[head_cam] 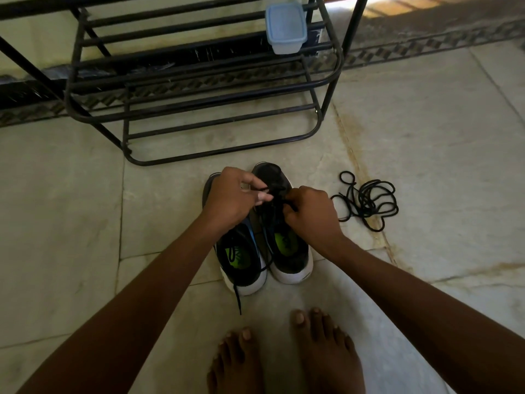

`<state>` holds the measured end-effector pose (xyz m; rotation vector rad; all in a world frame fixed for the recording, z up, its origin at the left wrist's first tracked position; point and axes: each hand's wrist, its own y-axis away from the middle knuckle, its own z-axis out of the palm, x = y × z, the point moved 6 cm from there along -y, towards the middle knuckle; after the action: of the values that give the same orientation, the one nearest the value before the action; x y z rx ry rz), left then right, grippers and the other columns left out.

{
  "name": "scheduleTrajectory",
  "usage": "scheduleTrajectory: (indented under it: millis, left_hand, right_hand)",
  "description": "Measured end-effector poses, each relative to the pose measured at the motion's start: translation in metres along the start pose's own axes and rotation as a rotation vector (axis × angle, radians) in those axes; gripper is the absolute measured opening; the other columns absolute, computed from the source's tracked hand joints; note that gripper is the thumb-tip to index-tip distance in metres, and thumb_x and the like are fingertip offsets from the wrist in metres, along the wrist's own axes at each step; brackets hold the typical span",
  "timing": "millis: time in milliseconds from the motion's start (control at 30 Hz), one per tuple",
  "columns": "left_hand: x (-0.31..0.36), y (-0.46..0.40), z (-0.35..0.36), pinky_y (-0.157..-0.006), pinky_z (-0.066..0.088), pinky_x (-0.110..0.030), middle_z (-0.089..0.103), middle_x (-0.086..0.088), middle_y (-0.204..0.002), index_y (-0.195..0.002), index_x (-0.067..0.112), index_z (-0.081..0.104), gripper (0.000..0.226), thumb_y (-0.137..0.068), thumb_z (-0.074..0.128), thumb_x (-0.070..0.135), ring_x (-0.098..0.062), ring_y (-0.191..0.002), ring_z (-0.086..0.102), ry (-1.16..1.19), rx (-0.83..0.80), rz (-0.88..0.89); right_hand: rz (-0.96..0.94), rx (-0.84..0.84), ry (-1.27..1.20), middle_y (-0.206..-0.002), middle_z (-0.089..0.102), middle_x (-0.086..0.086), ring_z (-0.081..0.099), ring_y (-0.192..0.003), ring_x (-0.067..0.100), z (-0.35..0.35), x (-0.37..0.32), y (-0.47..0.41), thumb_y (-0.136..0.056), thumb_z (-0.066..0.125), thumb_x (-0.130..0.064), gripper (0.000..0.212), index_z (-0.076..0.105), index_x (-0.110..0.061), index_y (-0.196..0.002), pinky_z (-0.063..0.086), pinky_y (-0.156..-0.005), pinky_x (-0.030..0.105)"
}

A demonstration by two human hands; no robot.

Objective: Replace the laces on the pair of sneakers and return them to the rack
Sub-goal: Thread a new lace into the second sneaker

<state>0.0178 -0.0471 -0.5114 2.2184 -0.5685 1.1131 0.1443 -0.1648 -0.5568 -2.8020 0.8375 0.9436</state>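
Two black sneakers with white soles and green insoles stand side by side on the floor, toes pointing away from me: the left sneaker (241, 260) and the right sneaker (287, 248). My left hand (230, 199) and my right hand (309, 211) both pinch the black lace (277, 194) over the right sneaker's eyelets. A loose lace end (237, 297) trails off the left sneaker's heel toward me. A tangled pile of black laces (369, 199) lies on the floor to the right of the shoes.
A black metal shoe rack (199, 89) stands just beyond the sneakers, with a pale blue lidded plastic box (285, 27) on an upper shelf. My bare feet (284, 356) rest on the stone floor near the bottom edge.
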Motion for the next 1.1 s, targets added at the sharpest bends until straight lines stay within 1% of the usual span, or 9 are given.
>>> scheduleTrajectory:
  millis: [100, 233, 300, 433, 600, 767, 833, 933, 1100]
  left_hand:
    - [0.002, -0.001, 0.007, -0.076, 0.063, -0.027, 0.075, -0.016, -0.09, -0.083, 0.009, 0.075, 0.016, -0.088, 0.074, -0.006, -0.021, -0.083, 0.078, 0.126, 0.02, 0.004]
    - [0.006, -0.01, 0.016, -0.073, 0.059, -0.022, 0.073, 0.006, -0.076, -0.079, 0.027, 0.075, 0.027, -0.088, 0.077, 0.002, -0.009, -0.073, 0.074, -0.027, 0.045, 0.11]
    - [0.005, -0.013, 0.02, -0.075, 0.06, -0.027, 0.074, 0.007, -0.075, -0.08, 0.03, 0.076, 0.024, -0.084, 0.082, 0.007, -0.01, -0.074, 0.072, -0.067, 0.057, 0.136]
    - [0.002, -0.012, 0.026, -0.069, 0.059, -0.023, 0.073, 0.003, -0.071, -0.084, 0.022, 0.078, 0.015, -0.083, 0.084, 0.009, -0.009, -0.065, 0.071, -0.074, 0.08, 0.132]
    - [-0.005, -0.009, 0.036, -0.069, 0.061, -0.02, 0.072, 0.005, -0.072, -0.097, 0.009, 0.079, 0.011, -0.087, 0.078, 0.002, -0.006, -0.065, 0.074, -0.033, 0.037, 0.097]
    - [-0.01, -0.011, 0.04, -0.067, 0.055, -0.011, 0.072, 0.007, -0.076, -0.098, 0.009, 0.079, 0.01, -0.092, 0.073, 0.004, -0.001, -0.066, 0.072, -0.068, 0.07, 0.115]
    - [-0.01, -0.01, 0.042, -0.069, 0.051, -0.006, 0.069, 0.012, -0.076, -0.097, 0.012, 0.08, 0.01, -0.09, 0.076, 0.007, 0.003, -0.068, 0.069, -0.103, 0.079, 0.147]
    - [-0.012, -0.008, 0.044, -0.067, 0.044, 0.0, 0.065, 0.012, -0.077, -0.095, 0.011, 0.081, 0.007, -0.087, 0.08, 0.011, 0.007, -0.071, 0.061, -0.138, 0.122, 0.143]
    - [-0.018, -0.006, 0.051, -0.067, 0.044, -0.001, 0.069, 0.007, -0.079, -0.094, 0.01, 0.081, 0.008, -0.087, 0.081, 0.012, 0.004, -0.072, 0.062, -0.091, 0.176, 0.08]
  right_hand:
    - [0.05, 0.031, -0.078, -0.081, 0.072, 0.001, 0.065, -0.07, 0.019, -0.006, 0.003, 0.0, -0.087, 0.063, -0.022, 0.017, 0.077, -0.018, -0.097, 0.05, -0.059, 0.028]
    - [0.072, 0.032, -0.091, -0.084, 0.073, -0.002, 0.066, -0.075, 0.018, -0.007, 0.009, 0.0, -0.089, 0.065, -0.023, 0.013, 0.074, -0.021, -0.098, 0.036, -0.054, 0.019]
    - [0.078, 0.035, -0.089, -0.086, 0.074, -0.003, 0.067, -0.077, 0.018, -0.006, 0.011, 0.0, -0.09, 0.065, -0.025, 0.013, 0.073, -0.022, -0.099, 0.035, -0.055, 0.022]
    - [0.093, 0.037, -0.094, -0.09, 0.077, -0.004, 0.069, -0.083, 0.019, -0.005, 0.014, -0.001, -0.09, 0.067, -0.028, 0.016, 0.075, -0.024, -0.104, 0.04, -0.065, 0.026]
    - [0.12, 0.026, -0.127, -0.089, 0.076, -0.003, 0.069, -0.08, 0.017, -0.005, 0.017, -0.002, -0.09, 0.07, -0.027, 0.015, 0.075, -0.024, -0.104, 0.039, -0.058, 0.022]
    - [0.132, -0.018, -0.166, -0.083, 0.074, -0.005, 0.07, -0.078, 0.015, -0.009, 0.019, -0.003, -0.087, 0.074, -0.023, 0.015, 0.077, -0.024, -0.102, 0.048, -0.065, 0.024]
    - [0.177, -0.058, -0.242, -0.077, 0.072, -0.007, 0.071, -0.076, 0.015, -0.007, 0.024, -0.005, -0.084, 0.077, -0.019, 0.014, 0.078, -0.025, -0.097, 0.055, -0.069, 0.027]
    - [0.269, -0.115, -0.405, -0.079, 0.075, 0.0, 0.073, -0.076, 0.016, -0.003, 0.032, -0.007, -0.083, 0.079, -0.011, 0.012, 0.077, -0.018, -0.093, 0.063, -0.077, 0.042]
    - [0.368, -0.114, -0.629, -0.089, 0.074, 0.01, 0.075, -0.081, 0.029, -0.005, 0.036, -0.004, -0.081, 0.08, -0.001, 0.017, 0.073, -0.009, -0.095, 0.063, -0.072, 0.054]
